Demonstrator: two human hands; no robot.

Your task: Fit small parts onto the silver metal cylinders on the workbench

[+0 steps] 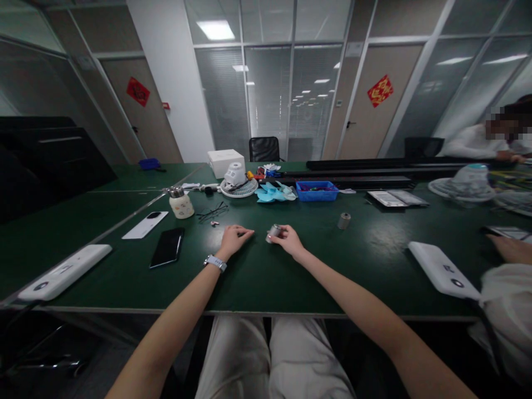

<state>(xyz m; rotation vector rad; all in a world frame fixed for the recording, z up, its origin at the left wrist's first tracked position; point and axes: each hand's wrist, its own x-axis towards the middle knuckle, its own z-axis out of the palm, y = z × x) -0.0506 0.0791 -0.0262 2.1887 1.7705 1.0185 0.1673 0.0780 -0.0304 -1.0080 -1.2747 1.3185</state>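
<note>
My right hand grips a small grey metal cylinder, tilted a little, just over the green table. Thumb and fingers close round its right side. To the left, my left hand is closed in a pinch, its fingertips pointing toward the cylinder but apart from it. Whatever the pinch holds, if anything, is too small to make out. A second, similar metal cylinder stands upright on the table, right of my right hand. A small pink-and-white piece lies just beyond my left hand.
Behind my hands are light-blue fan blades, a white fan part and a blue tray. Leftward are glasses, a jar and a black phone. A white device lies right, near another person's arm.
</note>
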